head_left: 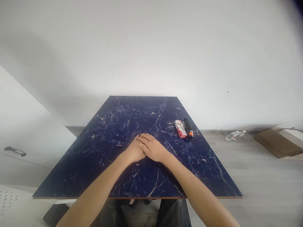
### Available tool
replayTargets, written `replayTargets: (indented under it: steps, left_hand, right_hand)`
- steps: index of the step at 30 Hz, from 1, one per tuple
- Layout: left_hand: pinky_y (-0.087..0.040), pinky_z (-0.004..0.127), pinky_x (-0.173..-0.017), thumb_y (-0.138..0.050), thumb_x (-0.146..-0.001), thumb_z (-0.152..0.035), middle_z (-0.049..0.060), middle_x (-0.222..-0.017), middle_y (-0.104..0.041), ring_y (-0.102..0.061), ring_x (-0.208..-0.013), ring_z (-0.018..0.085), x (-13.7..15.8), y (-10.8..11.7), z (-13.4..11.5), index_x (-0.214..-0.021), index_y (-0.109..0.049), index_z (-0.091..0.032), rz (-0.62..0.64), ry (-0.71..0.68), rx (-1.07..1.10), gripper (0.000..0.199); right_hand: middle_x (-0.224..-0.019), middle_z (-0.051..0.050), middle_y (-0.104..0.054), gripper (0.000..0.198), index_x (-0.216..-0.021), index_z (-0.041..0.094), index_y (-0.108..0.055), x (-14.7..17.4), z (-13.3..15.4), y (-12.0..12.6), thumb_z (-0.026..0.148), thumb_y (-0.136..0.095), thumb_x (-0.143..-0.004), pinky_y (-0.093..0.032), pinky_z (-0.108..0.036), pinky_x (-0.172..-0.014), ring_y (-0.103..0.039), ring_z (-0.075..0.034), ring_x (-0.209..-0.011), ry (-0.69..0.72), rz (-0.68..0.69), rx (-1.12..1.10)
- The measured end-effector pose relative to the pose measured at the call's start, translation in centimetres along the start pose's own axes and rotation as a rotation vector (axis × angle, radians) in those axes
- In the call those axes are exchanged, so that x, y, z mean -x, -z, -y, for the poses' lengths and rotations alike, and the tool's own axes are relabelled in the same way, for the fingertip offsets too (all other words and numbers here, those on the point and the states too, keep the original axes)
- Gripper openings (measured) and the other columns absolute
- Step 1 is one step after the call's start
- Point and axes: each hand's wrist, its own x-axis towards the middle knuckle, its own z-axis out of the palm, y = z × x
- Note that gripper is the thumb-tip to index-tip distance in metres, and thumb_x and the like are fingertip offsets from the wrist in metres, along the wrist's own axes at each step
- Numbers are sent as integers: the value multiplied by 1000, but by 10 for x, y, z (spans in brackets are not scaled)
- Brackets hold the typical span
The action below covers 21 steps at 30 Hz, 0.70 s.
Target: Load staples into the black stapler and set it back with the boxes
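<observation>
My left hand (135,150) lies on the dark blue marble-patterned table (132,116), palm down. Across its fingers rests my right hand (152,148), flat, with its fingers stretched out and nothing held. Most of the left fingers are hidden under the right hand, and what shows of that hand lies flat. To the right of my hands, a small red and white box (181,129) sits on the table. Touching or very close to its right side is a black cylindrical object (187,126) with an orange patch at its near end; its kind I cannot make out.
On the floor to the right lie clear plastic bottles (235,135) and an open cardboard box (279,142). A white wall (146,47) stands behind the table. At the left is a white cabinet front with a dark handle (15,151). My legs are under the table's near edge.
</observation>
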Motion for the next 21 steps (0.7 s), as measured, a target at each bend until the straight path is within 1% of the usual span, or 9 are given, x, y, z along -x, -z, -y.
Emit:
replayTargets:
  steps: [3,6,9,11,12,14,16,19,21]
  left_hand:
    - [-40,50,-117,-47,-101,-26,10,-150,-58,-53,-138,30,0,8,-2,-150,-52,-24,-74,4,66,49]
    - [-45,49,-112,-47,-104,-34,7,-141,-65,-57,-131,29,0,12,-1,-140,-62,-26,-134,-17,107,40]
    - [-45,48,-111,-44,-107,-40,6,-137,-68,-60,-127,27,0,14,-3,-138,-64,-27,-175,-25,146,40]
    - [-46,48,-110,-43,-107,-41,6,-136,-68,-61,-126,26,-1,15,-5,-138,-65,-27,-194,-29,166,39]
    - [-46,47,-109,-44,-107,-40,6,-135,-69,-61,-125,26,-1,15,-6,-137,-66,-27,-198,-36,169,39]
    - [-46,47,-108,-44,-107,-39,6,-134,-69,-61,-124,26,-2,15,-7,-135,-67,-27,-202,-50,168,38]
    - [-47,48,-107,-45,-107,-38,6,-134,-70,-62,-123,26,-3,15,-8,-134,-67,-27,-199,-58,167,37]
    - [-47,48,-108,-46,-107,-38,6,-133,-70,-62,-123,26,-3,14,-7,-134,-67,-27,-201,-46,171,36]
    - [-47,48,-108,-47,-107,-37,6,-134,-70,-62,-123,26,-3,14,-6,-134,-67,-26,-204,-36,176,36]
  right_hand:
    - [-151,-13,-58,48,-145,19,-60,0,-4,16,42,-39,-109,-38,-48,-121,-50,-27,-142,-14,-5,2]
    - [-147,-13,-60,43,-137,22,-66,7,-21,46,42,-47,-105,-41,-49,-116,-53,-30,-137,-138,-130,58]
    - [-143,-14,-62,44,-138,21,-64,24,-51,83,41,-45,-104,-36,-52,-118,-51,-32,-137,-393,-353,221]
    - [-144,-17,-60,49,-143,18,-58,39,-74,104,42,-43,-102,-35,-53,-117,-49,-34,-137,-637,-480,333]
    - [-144,-19,-58,53,-145,17,-55,47,-85,111,44,-45,-101,-35,-53,-116,-49,-36,-136,-763,-503,365]
    - [-147,-23,-54,66,-151,15,-47,60,-105,119,50,-51,-96,-38,-53,-113,-51,-40,-135,-970,-461,355]
    - [-146,-24,-56,78,-155,14,-40,68,-121,119,57,-56,-92,-42,-51,-109,-55,-40,-132,-1072,-377,260]
    - [-136,-22,-64,79,-155,15,-39,71,-136,113,58,-58,-91,-47,-48,-103,-62,-39,-124,-1103,-270,140]
    - [-134,-20,-66,77,-153,17,-42,70,-142,110,57,-59,-90,-49,-47,-101,-64,-38,-122,-1109,-254,109]
